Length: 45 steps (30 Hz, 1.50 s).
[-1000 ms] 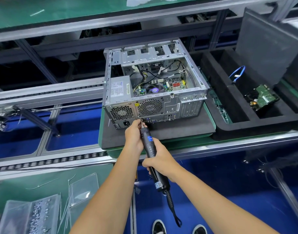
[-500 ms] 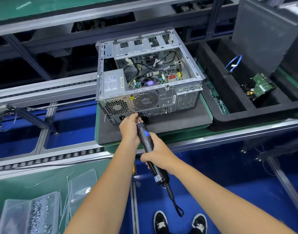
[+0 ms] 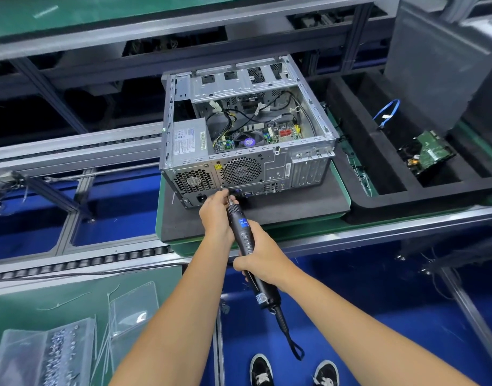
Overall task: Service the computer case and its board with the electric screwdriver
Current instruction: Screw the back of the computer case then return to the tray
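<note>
An open silver computer case (image 3: pixel 269 165) lies on its side on a black foam pad (image 3: pixel 281 207), its rear panel with two fan grilles facing me. Inside show the green board (image 3: pixel 267 135), cables and the grey power supply (image 3: pixel 187 140). My right hand (image 3: pixel 260 260) grips the black electric screwdriver (image 3: pixel 243 235), whose bit points at the lower rear panel between the grilles. My left hand (image 3: pixel 215 215) pinches the tool's tip and bit at the panel.
A black foam tray (image 3: pixel 384 174) at the right holds a green hard drive (image 3: pixel 427 154) and a blue cable (image 3: pixel 389 110). A grey panel (image 3: pixel 439 62) leans behind it. Clear boxes of screws (image 3: pixel 44 355) lie on the green mat at lower left. Conveyor rails run across.
The view shifted slightly; both hands stay at the case's rear panel with the screwdriver, in about the same spot.
</note>
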Each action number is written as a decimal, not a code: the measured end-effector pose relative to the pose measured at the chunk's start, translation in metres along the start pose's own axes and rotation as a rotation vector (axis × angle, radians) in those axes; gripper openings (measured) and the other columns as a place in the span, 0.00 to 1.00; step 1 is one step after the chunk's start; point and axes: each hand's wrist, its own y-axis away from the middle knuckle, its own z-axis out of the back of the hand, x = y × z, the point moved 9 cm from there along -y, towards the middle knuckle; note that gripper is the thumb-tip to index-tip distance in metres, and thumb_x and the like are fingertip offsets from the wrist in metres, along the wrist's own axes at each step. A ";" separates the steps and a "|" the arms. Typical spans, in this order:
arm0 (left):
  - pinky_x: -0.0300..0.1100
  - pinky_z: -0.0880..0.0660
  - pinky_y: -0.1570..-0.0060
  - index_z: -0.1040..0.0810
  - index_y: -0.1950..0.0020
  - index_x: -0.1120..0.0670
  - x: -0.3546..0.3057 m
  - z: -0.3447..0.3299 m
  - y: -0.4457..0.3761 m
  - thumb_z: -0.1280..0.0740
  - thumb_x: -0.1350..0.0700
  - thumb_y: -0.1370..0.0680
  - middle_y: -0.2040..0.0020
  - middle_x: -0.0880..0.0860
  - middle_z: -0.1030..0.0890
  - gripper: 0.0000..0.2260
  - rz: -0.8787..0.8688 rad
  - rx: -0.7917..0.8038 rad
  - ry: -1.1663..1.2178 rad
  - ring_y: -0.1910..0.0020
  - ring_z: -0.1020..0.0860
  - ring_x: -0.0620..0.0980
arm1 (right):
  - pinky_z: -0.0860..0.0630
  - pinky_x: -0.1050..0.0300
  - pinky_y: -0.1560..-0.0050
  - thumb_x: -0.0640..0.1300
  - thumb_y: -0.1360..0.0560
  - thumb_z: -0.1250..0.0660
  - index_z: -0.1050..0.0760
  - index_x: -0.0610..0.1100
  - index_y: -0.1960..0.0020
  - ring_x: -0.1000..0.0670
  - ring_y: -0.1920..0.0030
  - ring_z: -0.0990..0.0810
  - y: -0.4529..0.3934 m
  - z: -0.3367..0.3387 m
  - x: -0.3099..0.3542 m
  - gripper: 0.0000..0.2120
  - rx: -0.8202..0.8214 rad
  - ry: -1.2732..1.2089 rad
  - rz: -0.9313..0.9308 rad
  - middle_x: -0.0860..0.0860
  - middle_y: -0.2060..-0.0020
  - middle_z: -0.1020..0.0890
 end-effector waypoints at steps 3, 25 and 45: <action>0.36 0.27 0.72 0.25 0.58 0.58 0.003 -0.005 0.002 0.34 0.63 0.25 0.72 0.52 0.22 0.02 0.039 0.044 0.010 0.73 0.25 0.46 | 0.19 0.48 0.56 0.33 0.33 0.28 0.39 0.51 0.29 0.47 0.58 0.22 0.001 0.000 0.000 0.38 -0.006 0.010 0.000 0.46 0.52 0.24; 0.41 0.25 0.62 0.24 0.54 0.59 0.003 -0.007 0.003 0.40 0.59 0.21 0.63 0.55 0.22 0.07 0.047 0.086 -0.064 0.64 0.24 0.50 | 0.19 0.45 0.53 0.33 0.33 0.28 0.40 0.53 0.27 0.46 0.56 0.22 0.008 0.008 0.001 0.40 -0.039 -0.016 -0.020 0.43 0.48 0.23; 0.35 0.29 0.76 0.24 0.65 0.58 -0.026 -0.003 -0.010 0.38 0.52 0.19 0.72 0.52 0.22 0.16 -0.316 -0.129 -0.603 0.82 0.28 0.40 | 0.19 0.49 0.57 0.33 0.32 0.30 0.38 0.54 0.30 0.48 0.60 0.23 0.012 0.027 -0.003 0.36 -0.056 -0.042 -0.019 0.39 0.48 0.23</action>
